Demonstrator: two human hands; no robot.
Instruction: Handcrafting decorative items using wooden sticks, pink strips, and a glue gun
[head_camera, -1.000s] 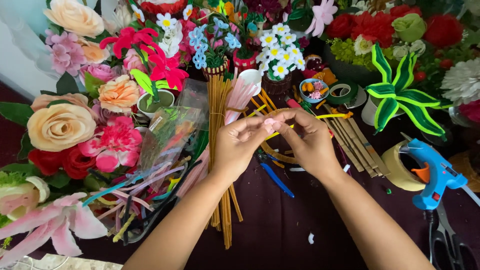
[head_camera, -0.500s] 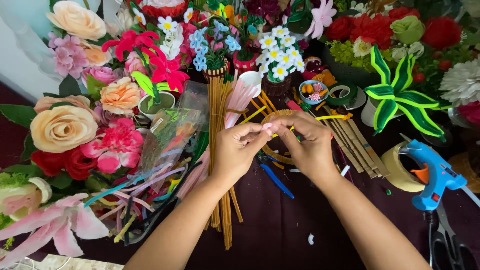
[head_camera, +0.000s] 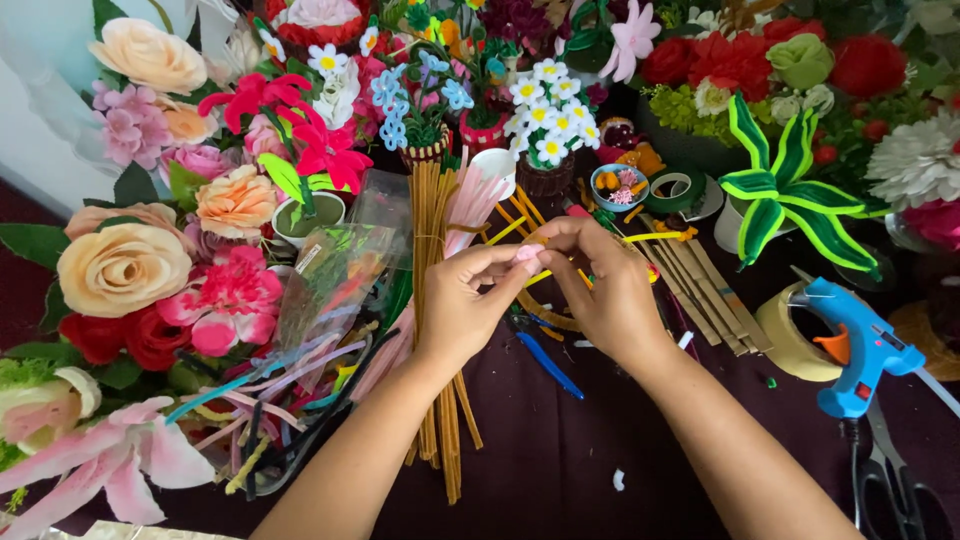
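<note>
- A small pink piece, probably a bit of pipe cleaner, is pinched between both hands just above the middle of the dark maroon tabletop.
- The left hand is closed on it, with thumb and forefinger tips pressed to the pink bit from the left.
- The right hand is curled over it from the other side, fingers shut on the same piece, so the two hands are touching at the tips.
- A bundle of tan-brown pipe cleaners is laid straight down the tabletop, right under the left hand.
- A blue pipe cleaner is seen lying loose just below the hands.
- A clear bag of mixed coloured pipe cleaners is spread out to the left, beside the big peach rose.
- A blue glue gun is parked well off to the right, against a roll of tan tape, with scissors just below it.
- Handmade flowers are packed all along the back, including a pot of white daisies.
</note>
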